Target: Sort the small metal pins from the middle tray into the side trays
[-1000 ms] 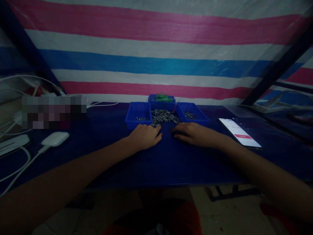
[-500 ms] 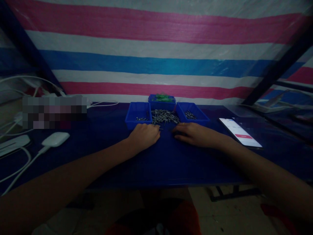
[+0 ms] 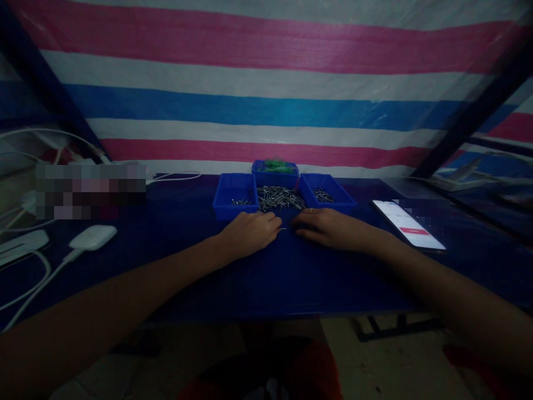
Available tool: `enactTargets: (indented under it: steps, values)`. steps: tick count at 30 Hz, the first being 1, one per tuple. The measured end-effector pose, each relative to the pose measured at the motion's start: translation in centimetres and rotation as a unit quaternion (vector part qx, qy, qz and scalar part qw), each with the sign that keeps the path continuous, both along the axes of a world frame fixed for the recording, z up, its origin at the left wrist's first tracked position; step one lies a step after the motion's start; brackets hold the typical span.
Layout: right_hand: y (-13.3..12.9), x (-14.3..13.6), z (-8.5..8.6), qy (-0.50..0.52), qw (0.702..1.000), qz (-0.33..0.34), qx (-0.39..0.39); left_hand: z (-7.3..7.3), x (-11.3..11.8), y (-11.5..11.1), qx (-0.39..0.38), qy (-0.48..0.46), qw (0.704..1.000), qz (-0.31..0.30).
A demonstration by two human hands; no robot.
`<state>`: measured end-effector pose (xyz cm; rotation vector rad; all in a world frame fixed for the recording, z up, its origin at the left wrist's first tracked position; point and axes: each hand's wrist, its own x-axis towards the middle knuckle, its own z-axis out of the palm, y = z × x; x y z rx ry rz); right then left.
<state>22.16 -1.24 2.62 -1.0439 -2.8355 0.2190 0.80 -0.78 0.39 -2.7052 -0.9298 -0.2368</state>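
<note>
left hand (image 3: 249,232): fingers pinching thin metal pin (image 3: 283,228), tip toward 3 o'clock | right hand (image 3: 327,226): fingers curled, grip cannot be told | metal pile (image 3: 281,198) on desk (image 3: 266,283), blue bins at its 9 (image 3: 235,210), 12 (image 3: 275,178) and 3 o'clock (image 3: 333,192)

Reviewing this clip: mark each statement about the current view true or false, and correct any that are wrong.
1. A thin piece pokes out from the fingers of the left hand. True.
2. The phone lies to the left of both hands. False: the phone lies to the right of them.
3. A pile of metal pieces lies between the left bin and the right bin. True.
4. The green items are in the right bin. False: the green items are in the rear bin.
5. The phone's screen is lit. True.
</note>
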Motion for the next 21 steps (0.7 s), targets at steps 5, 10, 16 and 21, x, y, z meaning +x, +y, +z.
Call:
enactTargets:
  steps: [5,10,16,21]
  values:
    - [-0.3,-0.6,-0.3,0.019,1.0,0.024,0.006,-0.2,0.1,-0.5,0.018,-0.01,0.999,-0.045]
    - [-0.7,-1.1,-0.7,0.023,0.999,0.035,0.006,-0.3,0.2,-0.5,0.018,-0.013,0.998,-0.06]
    - [-0.7,-1.0,-0.1,0.02,1.0,0.019,0.006,-0.1,0.2,-0.5,0.001,-0.028,0.999,-0.043]
    - [-0.4,-0.5,0.3,0.027,1.0,-0.004,0.014,0.0,0.0,-0.2,-0.022,-0.023,0.999,-0.029]
